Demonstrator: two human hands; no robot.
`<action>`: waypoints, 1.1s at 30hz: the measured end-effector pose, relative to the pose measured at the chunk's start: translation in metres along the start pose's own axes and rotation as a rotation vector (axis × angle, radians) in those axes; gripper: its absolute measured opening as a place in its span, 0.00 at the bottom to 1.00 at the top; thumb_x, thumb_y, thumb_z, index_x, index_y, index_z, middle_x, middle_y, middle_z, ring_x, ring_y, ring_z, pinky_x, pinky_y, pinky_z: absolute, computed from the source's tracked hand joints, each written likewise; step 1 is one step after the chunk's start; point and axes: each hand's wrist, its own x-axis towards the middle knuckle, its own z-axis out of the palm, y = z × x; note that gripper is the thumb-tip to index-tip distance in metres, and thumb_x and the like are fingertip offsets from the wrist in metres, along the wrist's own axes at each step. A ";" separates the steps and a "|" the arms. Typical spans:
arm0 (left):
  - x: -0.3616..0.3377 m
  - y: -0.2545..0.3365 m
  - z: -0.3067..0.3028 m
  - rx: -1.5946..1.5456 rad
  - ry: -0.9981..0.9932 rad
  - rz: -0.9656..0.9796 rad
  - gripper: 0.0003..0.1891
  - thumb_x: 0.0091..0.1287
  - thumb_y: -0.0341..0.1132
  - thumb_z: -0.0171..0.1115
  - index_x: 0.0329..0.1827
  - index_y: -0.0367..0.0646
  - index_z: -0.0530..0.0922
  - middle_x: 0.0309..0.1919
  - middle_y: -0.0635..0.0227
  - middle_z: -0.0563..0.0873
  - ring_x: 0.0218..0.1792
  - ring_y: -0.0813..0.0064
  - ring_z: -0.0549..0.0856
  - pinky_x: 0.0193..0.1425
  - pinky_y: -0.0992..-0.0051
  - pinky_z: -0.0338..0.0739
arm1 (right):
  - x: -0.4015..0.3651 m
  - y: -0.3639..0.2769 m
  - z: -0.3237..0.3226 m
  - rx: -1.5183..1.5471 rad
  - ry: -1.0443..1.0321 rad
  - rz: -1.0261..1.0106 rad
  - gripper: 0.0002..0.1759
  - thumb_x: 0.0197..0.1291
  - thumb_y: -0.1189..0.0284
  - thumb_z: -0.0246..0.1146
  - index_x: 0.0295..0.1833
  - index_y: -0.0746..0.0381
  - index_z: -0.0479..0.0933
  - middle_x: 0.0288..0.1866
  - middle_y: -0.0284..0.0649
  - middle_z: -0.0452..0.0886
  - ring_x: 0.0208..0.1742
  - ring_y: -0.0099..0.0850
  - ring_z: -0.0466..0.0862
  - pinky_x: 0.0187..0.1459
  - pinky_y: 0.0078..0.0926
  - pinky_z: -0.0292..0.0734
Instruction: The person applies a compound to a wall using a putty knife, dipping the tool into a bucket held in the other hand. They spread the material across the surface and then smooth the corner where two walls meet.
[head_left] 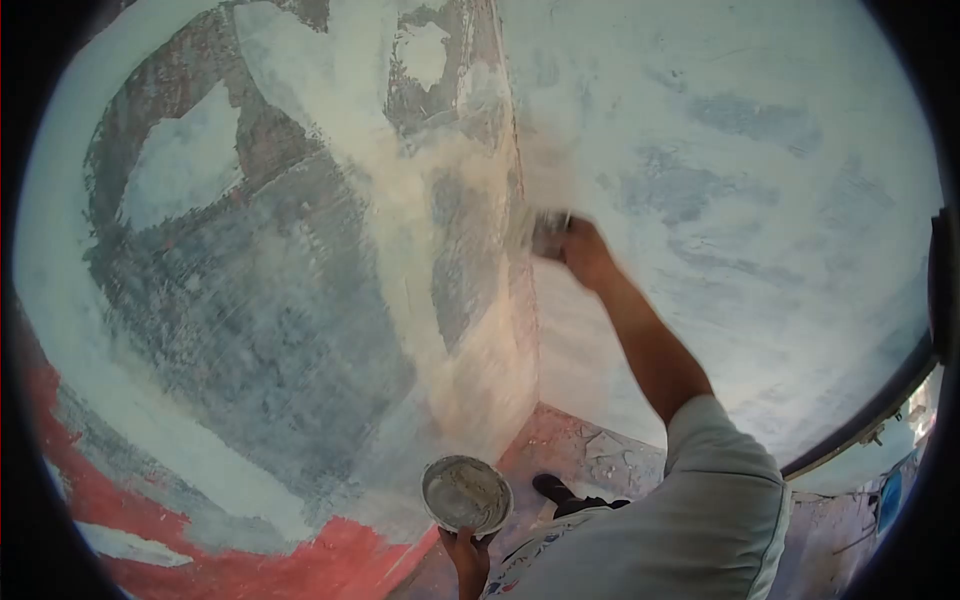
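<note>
My right hand (587, 252) is closed on a putty knife (551, 234), a dark flat tool whose blade is against or close to the wall just right of the corner; its edge is blurred. Low in the view, my left hand (467, 550) holds a round bowl (467, 494) from below, with the fingers at its near rim. Grey paste coats the inside of the bowl. Left of the corner, the wall (270, 300) is patched in grey and white.
The right wall (760, 250) is pale with bluish smears. Red paint (330, 565) covers the lower left wall. A shoe (552, 488) stands on the stained floor (590, 450) below the corner. A dark-edged opening and a blue object (888, 503) are at the far right.
</note>
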 end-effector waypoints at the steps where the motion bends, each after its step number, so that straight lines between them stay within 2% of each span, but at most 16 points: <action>1: 0.005 0.005 0.009 -0.253 0.080 -0.127 0.37 0.59 0.22 0.59 0.75 0.48 0.63 0.71 0.56 0.69 0.68 0.49 0.77 0.57 0.39 0.88 | 0.031 -0.023 -0.007 -0.075 0.006 -0.072 0.20 0.71 0.77 0.63 0.66 0.71 0.77 0.60 0.46 0.85 0.56 0.39 0.87 0.58 0.41 0.89; 4: 0.028 0.007 0.031 -0.260 0.101 -0.105 0.38 0.58 0.21 0.58 0.76 0.47 0.62 0.72 0.56 0.69 0.69 0.49 0.76 0.57 0.38 0.88 | 0.119 -0.078 -0.017 -0.211 0.081 -0.206 0.16 0.71 0.76 0.64 0.61 0.70 0.80 0.54 0.43 0.87 0.52 0.36 0.89 0.53 0.37 0.91; 7: 0.056 0.003 0.051 -0.260 0.085 -0.081 0.39 0.59 0.21 0.57 0.78 0.48 0.61 0.73 0.55 0.70 0.70 0.48 0.76 0.56 0.38 0.88 | 0.199 -0.111 -0.024 -0.351 0.103 -0.352 0.09 0.65 0.74 0.66 0.46 0.69 0.84 0.41 0.41 0.88 0.38 0.32 0.88 0.40 0.32 0.87; 9: 0.074 0.006 0.070 -0.246 0.072 -0.067 0.39 0.59 0.21 0.57 0.78 0.48 0.61 0.72 0.55 0.70 0.69 0.48 0.77 0.57 0.39 0.88 | 0.245 -0.116 -0.033 -0.410 0.099 -0.449 0.10 0.62 0.72 0.65 0.36 0.70 0.82 0.33 0.41 0.86 0.31 0.29 0.84 0.34 0.31 0.83; 10: 0.082 0.007 0.081 -0.230 0.053 -0.054 0.39 0.59 0.21 0.57 0.78 0.48 0.60 0.72 0.55 0.71 0.68 0.48 0.78 0.57 0.39 0.88 | 0.264 -0.121 -0.034 -0.409 0.095 -0.449 0.10 0.62 0.72 0.65 0.36 0.70 0.82 0.33 0.41 0.86 0.31 0.29 0.84 0.34 0.31 0.83; 12: 0.097 0.008 0.101 -0.222 0.050 -0.046 0.39 0.60 0.21 0.57 0.78 0.48 0.61 0.72 0.54 0.72 0.68 0.48 0.79 0.57 0.40 0.88 | 0.296 -0.129 -0.037 -0.777 0.174 -0.392 0.12 0.67 0.71 0.66 0.44 0.71 0.83 0.40 0.39 0.87 0.40 0.29 0.87 0.44 0.30 0.88; 15: 0.115 0.005 0.120 -0.228 0.034 -0.044 0.39 0.60 0.21 0.57 0.78 0.47 0.61 0.71 0.54 0.72 0.67 0.47 0.80 0.57 0.40 0.88 | 0.306 -0.135 -0.041 -0.603 0.103 -0.495 0.12 0.67 0.71 0.65 0.46 0.71 0.84 0.40 0.40 0.87 0.39 0.29 0.86 0.42 0.30 0.86; 19: 0.130 -0.003 0.135 -0.223 0.034 -0.067 0.39 0.60 0.21 0.56 0.78 0.47 0.60 0.70 0.52 0.72 0.66 0.47 0.80 0.57 0.41 0.89 | 0.279 -0.144 -0.032 -0.472 -0.044 -0.450 0.12 0.66 0.72 0.64 0.48 0.71 0.83 0.43 0.40 0.87 0.41 0.29 0.86 0.47 0.31 0.85; 21: 0.130 -0.001 0.141 -0.207 0.038 -0.064 0.38 0.60 0.21 0.56 0.78 0.46 0.60 0.70 0.51 0.72 0.66 0.46 0.80 0.56 0.41 0.89 | 0.271 -0.143 -0.033 -0.950 -0.288 -0.614 0.21 0.64 0.70 0.63 0.59 0.70 0.81 0.57 0.51 0.88 0.48 0.37 0.85 0.55 0.36 0.81; 22: 0.132 0.000 0.142 -0.197 0.038 -0.059 0.38 0.60 0.21 0.56 0.78 0.46 0.60 0.70 0.51 0.72 0.65 0.46 0.81 0.55 0.42 0.90 | 0.276 -0.138 -0.036 -0.949 -0.284 -0.612 0.21 0.64 0.70 0.63 0.59 0.70 0.81 0.57 0.51 0.88 0.48 0.37 0.85 0.55 0.36 0.81; 25: 0.136 0.008 0.139 -0.158 0.019 -0.087 0.37 0.60 0.22 0.56 0.77 0.44 0.60 0.69 0.49 0.73 0.65 0.45 0.81 0.55 0.42 0.90 | 0.287 -0.126 -0.033 -1.319 -0.340 -0.774 0.34 0.62 0.68 0.63 0.76 0.62 0.72 0.63 0.49 0.86 0.56 0.48 0.84 0.61 0.40 0.79; 29: 0.147 0.008 0.128 -0.166 0.054 -0.118 0.38 0.60 0.22 0.56 0.78 0.44 0.60 0.70 0.49 0.73 0.64 0.45 0.82 0.56 0.42 0.90 | 0.274 -0.121 -0.032 -1.373 -0.295 -0.613 0.33 0.61 0.67 0.63 0.73 0.61 0.75 0.59 0.49 0.86 0.58 0.47 0.85 0.61 0.42 0.78; 31: 0.149 0.005 0.124 -0.188 0.066 -0.105 0.38 0.61 0.22 0.56 0.78 0.44 0.60 0.70 0.49 0.73 0.64 0.45 0.82 0.56 0.43 0.90 | 0.265 -0.129 -0.030 -1.517 -0.372 -0.436 0.31 0.61 0.66 0.64 0.70 0.61 0.77 0.56 0.50 0.87 0.57 0.48 0.85 0.62 0.41 0.79; 32: 0.151 0.006 0.123 -0.152 0.059 -0.111 0.40 0.60 0.22 0.57 0.79 0.45 0.59 0.71 0.50 0.73 0.64 0.46 0.82 0.56 0.44 0.90 | 0.267 -0.128 -0.034 -1.517 -0.374 -0.433 0.31 0.61 0.66 0.64 0.70 0.61 0.77 0.56 0.50 0.87 0.57 0.48 0.85 0.62 0.41 0.79; 33: 0.153 0.007 0.123 -0.151 0.056 -0.106 0.40 0.60 0.22 0.57 0.79 0.45 0.59 0.71 0.50 0.73 0.64 0.46 0.82 0.56 0.44 0.90 | 0.275 -0.127 -0.041 -1.427 -0.374 -0.559 0.29 0.61 0.66 0.63 0.69 0.60 0.78 0.55 0.50 0.87 0.56 0.49 0.85 0.60 0.41 0.79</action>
